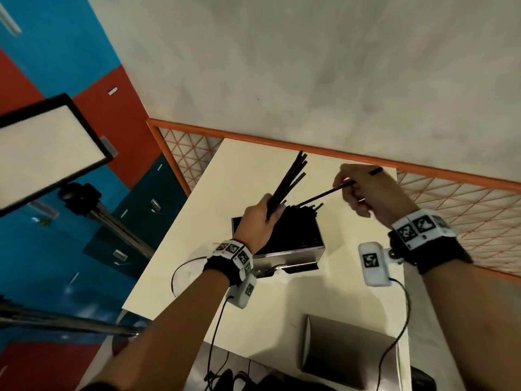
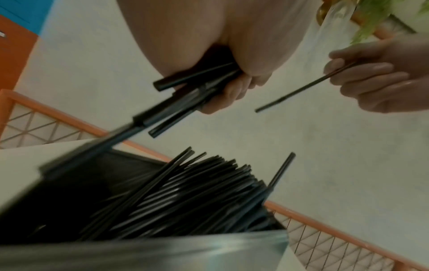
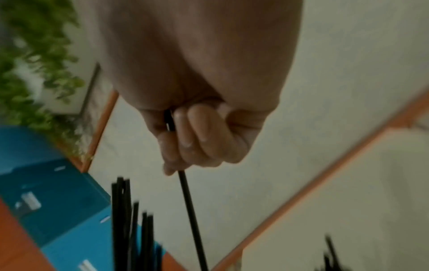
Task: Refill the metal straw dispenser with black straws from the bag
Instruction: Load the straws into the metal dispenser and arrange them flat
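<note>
A metal straw dispenser stands open on the white table, packed with black straws. My left hand grips a bundle of black straws just above the dispenser's left side, their ends fanning up and away. To the right, my right hand pinches a single black straw, slanting down toward the dispenser. The bundle also shows in the right wrist view. No bag is in view.
A grey metal lid or tray lies near the table's front edge. An orange-framed lattice railing runs behind the table. A light panel on a stand is at the left, with blue cabinets below. Cables trail from my wrist cameras.
</note>
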{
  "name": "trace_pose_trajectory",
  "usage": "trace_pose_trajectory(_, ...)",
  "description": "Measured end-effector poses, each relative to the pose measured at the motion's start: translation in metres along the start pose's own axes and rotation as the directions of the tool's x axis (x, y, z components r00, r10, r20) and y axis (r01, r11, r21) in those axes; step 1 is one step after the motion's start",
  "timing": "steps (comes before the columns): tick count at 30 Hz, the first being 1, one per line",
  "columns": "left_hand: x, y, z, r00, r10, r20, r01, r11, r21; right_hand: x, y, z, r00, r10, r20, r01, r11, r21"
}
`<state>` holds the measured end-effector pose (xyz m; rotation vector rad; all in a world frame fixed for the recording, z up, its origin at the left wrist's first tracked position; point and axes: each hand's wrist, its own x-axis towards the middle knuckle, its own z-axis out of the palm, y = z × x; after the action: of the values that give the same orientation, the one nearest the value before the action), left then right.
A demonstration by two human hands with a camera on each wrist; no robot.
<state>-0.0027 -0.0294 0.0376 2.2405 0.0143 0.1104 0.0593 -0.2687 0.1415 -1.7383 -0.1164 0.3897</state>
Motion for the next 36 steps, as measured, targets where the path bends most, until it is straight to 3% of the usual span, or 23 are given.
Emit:
trace_pose_trajectory(3, 0.017, 0.012, 0.008, 0.999, 0.042, -0.012, -0.043, 0.996, -0.082, 0.014, 0.025, 0.035, 0.99, 0.14, 0.02, -0.14, 0.99, 0.023)
trace_pose_trajectory(8, 0.023, -0.015, 0.036, 0.999, 0.028, 0.032, -0.027, 0.999, -0.031, 0.025, 0.06, 0.069, 0.936, 0.345, 0.074, -0.339, 0.937, -0.082)
trace_pose_trajectory(17, 0.002, -0.075, 0.06, 0.992, -0.007, 0.128, -0.012, 0.989, 0.146, 0.031, 0.074, 0.051, 0.979, 0.192, 0.066, -0.165, 0.94, -0.298)
trace_pose_trajectory(21, 0.002, -0.083, 0.059, 0.983, -0.005, 0.184, -0.043, 0.966, 0.256, 0.039, 0.082, 0.039, 0.984, 0.154, 0.086, -0.101, 0.894, -0.436)
trace_pose_trajectory(23, 0.001, -0.085, 0.058, 0.98, 0.0, 0.197, -0.053, 0.963, 0.263, 0.042, 0.088, 0.037, 0.994, 0.106, 0.042, -0.086, 0.938, -0.336)
trace_pose_trajectory(25, -0.001, -0.085, 0.057, 0.98, 0.007, 0.197, -0.057, 0.967, 0.248, 0.042, 0.096, 0.043, 0.997, 0.073, -0.015, -0.074, 0.996, -0.044)
trace_pose_trajectory(27, -0.003, -0.084, 0.057, 0.981, 0.02, 0.191, -0.066, 0.969, 0.237, 0.039, 0.101, 0.055, 0.992, 0.046, -0.121, -0.036, 0.996, 0.083)
trace_pose_trajectory(30, -0.004, -0.084, 0.057, 0.983, 0.014, 0.185, -0.055, 0.975, 0.217, 0.037, 0.112, 0.08, 0.972, -0.023, -0.233, -0.002, 0.994, -0.107)
trace_pose_trajectory(34, -0.007, -0.082, 0.054, 0.992, 0.04, 0.121, -0.062, 0.982, 0.181, 0.039, 0.128, 0.107, 0.991, -0.1, -0.084, 0.067, 0.942, -0.329)
trace_pose_trajectory(36, -0.011, -0.079, 0.048, 0.994, 0.067, 0.09, -0.082, 0.981, 0.174, 0.04, 0.131, 0.106, 0.986, -0.138, -0.092, 0.102, 0.941, -0.322)
